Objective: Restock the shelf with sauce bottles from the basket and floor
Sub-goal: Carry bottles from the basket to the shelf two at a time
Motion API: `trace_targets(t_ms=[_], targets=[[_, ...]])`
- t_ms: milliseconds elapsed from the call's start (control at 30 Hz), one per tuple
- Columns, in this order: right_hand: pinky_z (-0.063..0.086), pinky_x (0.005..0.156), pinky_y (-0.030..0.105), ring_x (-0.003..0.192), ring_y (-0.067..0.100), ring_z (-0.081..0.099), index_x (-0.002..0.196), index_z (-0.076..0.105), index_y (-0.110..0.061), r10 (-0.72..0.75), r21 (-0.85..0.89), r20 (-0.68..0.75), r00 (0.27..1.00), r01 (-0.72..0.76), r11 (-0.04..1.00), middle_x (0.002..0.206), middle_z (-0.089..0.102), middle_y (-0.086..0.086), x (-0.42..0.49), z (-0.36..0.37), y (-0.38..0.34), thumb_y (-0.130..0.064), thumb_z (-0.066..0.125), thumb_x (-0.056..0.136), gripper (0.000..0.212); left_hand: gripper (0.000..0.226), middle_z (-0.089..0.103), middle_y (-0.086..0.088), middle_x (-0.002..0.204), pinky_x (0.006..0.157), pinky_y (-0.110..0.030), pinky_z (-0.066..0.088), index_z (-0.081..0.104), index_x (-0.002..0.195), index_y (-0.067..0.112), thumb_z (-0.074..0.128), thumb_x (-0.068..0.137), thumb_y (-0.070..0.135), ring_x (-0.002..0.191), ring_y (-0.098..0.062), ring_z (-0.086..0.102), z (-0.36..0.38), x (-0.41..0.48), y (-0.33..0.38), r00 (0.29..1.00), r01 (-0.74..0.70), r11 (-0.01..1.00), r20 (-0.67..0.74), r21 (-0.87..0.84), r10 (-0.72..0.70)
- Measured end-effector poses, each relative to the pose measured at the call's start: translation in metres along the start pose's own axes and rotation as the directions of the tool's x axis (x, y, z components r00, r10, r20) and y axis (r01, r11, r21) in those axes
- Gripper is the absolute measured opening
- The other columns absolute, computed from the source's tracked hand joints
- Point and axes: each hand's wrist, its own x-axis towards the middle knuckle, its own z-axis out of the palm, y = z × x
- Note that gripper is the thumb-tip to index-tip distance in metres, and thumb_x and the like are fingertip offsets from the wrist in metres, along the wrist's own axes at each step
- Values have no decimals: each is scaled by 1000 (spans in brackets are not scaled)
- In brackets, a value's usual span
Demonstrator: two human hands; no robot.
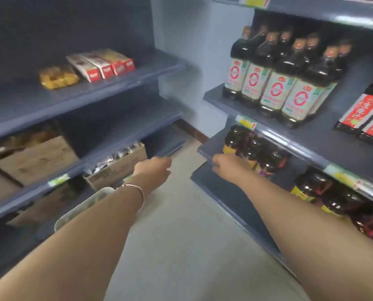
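My right hand [229,165] is at the front edge of the middle right shelf [205,152], against a cluster of dark sauce bottles with yellow labels [249,148]. Its fingers curl under, and motion blur hides whether they grip a bottle. My left hand [153,170], with a bracelet on the wrist, hangs over the aisle with loosely bent fingers and nothing in it. A pale basket [83,206] shows under my left forearm, its contents hidden. More dark bottles with yellow labels [318,192] stand on the shelf below.
Tall dark bottles with white and pink labels [274,83] and red-labelled ones [363,114] fill the upper right shelf. The left shelving holds boxes [100,64], a yellow packet [58,77] and cardboard cartons [116,168]. A tiled aisle floor [181,235] runs between.
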Motion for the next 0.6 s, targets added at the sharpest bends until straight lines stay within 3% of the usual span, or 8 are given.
trace_targets(t_ms=[200,433,600], targets=[[45,95,37,119,30,53,125,53,-20,-209,-4,115,971,211,977,132,55,9,24,45,-165,-28,44,96,32,31,63,-5,117,78,-35,49,56,121,26,44,92,24,103,-29,64,19,-79,-158,952,307,949,5,-68,-307],[45,89,35,116,29,55,122,53,-24,-363,-16,199,910,374,927,129,57,6,56,99,-340,-29,44,96,28,23,61,-6,121,83,-36,47,55,111,22,41,93,24,107,-32,60,50,-128,-320,879,476,876,80,-80,-470],[46,82,35,109,30,57,115,56,-23,-399,-14,252,882,415,910,122,59,6,82,129,-422,-30,45,96,24,24,62,-8,116,81,-34,46,56,111,19,42,93,26,105,-32,60,73,-123,-394,854,518,844,138,-137,-502]])
